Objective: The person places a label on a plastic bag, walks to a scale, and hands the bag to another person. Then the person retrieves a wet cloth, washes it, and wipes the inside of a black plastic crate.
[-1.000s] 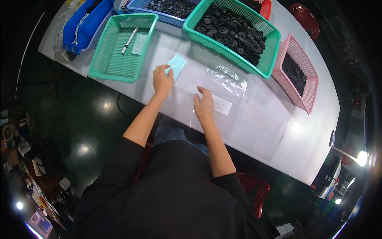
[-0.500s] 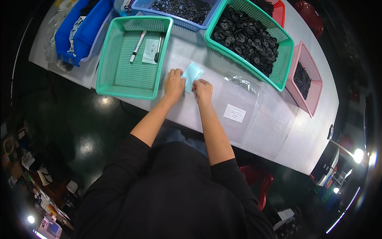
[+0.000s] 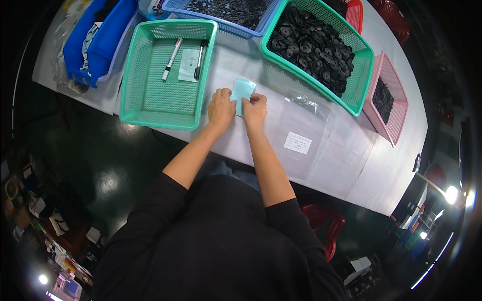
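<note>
Between my hands, low over the white tabletop, is a small pale blue sheet (image 3: 244, 90); I cannot tell whether it is paper or cloth. My left hand (image 3: 221, 107) grips its left edge with bent fingers, the thumb lying along it. On the other side, my right hand (image 3: 255, 108) pinches the lower right edge between thumb and fingers. Just to the right lies a flat clear plastic bag (image 3: 306, 123) bearing a white handwritten label (image 3: 297, 143).
Left of my hands stands a green basket (image 3: 128, 95) with two marker pens and a slip of paper. A green basket (image 3: 362, 85) of black discs, a blue basket (image 3: 226, 26) of small dark parts, a pink basket (image 3: 399, 120) and blue bins (image 3: 75, 55) border the work area.
The pale blue sheet has turned a little more upright. My right hand has shifted slightly left and up, with its thumb now over the sheet; my left hand has barely moved.
</note>
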Available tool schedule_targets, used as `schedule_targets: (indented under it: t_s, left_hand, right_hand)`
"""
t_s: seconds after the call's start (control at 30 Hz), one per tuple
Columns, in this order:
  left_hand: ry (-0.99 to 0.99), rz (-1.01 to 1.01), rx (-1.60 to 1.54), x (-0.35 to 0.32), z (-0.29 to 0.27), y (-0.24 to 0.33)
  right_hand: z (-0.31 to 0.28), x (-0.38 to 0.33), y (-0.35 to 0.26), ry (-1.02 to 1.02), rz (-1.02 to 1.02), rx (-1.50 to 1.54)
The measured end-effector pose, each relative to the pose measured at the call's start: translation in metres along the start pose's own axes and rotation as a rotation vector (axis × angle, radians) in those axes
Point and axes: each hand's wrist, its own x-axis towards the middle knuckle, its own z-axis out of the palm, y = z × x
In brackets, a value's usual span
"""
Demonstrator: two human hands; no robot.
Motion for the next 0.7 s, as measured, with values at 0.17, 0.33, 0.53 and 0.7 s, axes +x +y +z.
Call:
schedule_targets:
  t_s: [0.17,0.33,0.53,0.7]
  left_hand:
    - [-0.137,-0.081,-0.05,0.003,-0.01,0.003]
    - [-0.559,-0.33,-0.785,0.004,-0.034,0.016]
    - [-1.051,-0.527,-1.319,-0.013,-0.039,0.045]
    - [-0.993,-0.51,-1.515,-0.039,-0.021,0.069]
  right_hand:
    - [-0.012,0.004,-0.005,-0.129,0.109,0.15]
    - [-0.067,0.006,-0.008,-0.406,0.161,0.556]
    - [-0.124,-0.002,-0.004,-0.703,0.243,0.649]
    - [-0.14,-0.012,0.019,-0.638,0.243,0.502]
